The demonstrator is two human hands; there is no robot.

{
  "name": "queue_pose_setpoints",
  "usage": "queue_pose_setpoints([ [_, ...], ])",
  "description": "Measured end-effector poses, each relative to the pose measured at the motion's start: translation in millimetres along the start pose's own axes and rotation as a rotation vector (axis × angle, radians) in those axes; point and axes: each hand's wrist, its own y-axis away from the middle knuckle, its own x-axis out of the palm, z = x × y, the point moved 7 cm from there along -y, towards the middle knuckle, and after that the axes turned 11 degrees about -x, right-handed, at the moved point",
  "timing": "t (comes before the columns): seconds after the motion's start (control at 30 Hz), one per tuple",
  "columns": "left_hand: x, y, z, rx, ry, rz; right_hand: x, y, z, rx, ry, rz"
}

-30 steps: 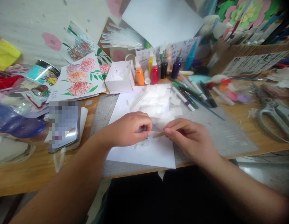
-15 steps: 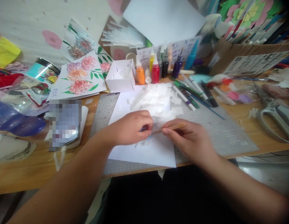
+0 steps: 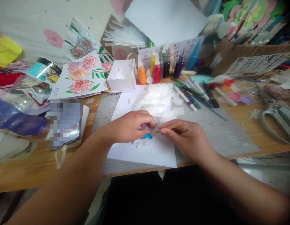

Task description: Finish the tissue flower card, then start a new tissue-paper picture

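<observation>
My left hand is curled over a small piece of white tissue paper with a blue patch under its fingers, on a white sheet. My right hand pinches a thin wooden stick whose tip points left into the tissue at my left fingertips. A heap of cut white tissue squares lies just beyond both hands.
A grey cutting mat lies under the sheet. Paint bottles, a white paper box, markers, flower paintings, a phone and scissors crowd the wooden desk.
The stick's tip has moved left into the tissue under my left fingers, and a blue patch now shows there. Both hands stay close together.
</observation>
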Motion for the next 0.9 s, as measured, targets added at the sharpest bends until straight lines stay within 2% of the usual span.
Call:
queue_pose_setpoints([
  [0.27, 0.6, -1.1, -2.3, 0.028, 0.014, 0.009, 0.6, -2.1, -8.1, 0.129, -0.110, -0.004],
  [0.43, 1.4, -2.4, -2.1, -0.002, 0.027, -0.013, -13.5, 6.5, -19.4, 0.206, -0.319, -0.260],
  [0.5, 2.5, -3.4, -2.5, -0.009, 0.026, -0.028, -18.3, 10.4, -21.2, 0.182, -0.358, -0.351],
  [0.6, 3.5, -4.7, -3.6, -0.014, 0.012, -0.063, -28.2, 13.4, -16.1, 0.094, -0.278, -0.415],
  [0.67, 4.0, -5.5, -3.2, -0.034, -0.012, -0.086, -34.8, 13.1, -10.8, 0.057, -0.150, -0.366],
  [0.77, 4.0, -6.3, -2.5, -0.056, -0.045, -0.114, -40.7, 9.3, 2.0, -0.063, 0.068, -0.179],
  [0.9, 1.8, -6.3, -2.7, -0.047, -0.060, -0.156, -38.9, 5.8, 14.6, -0.243, 0.187, 0.007],
])
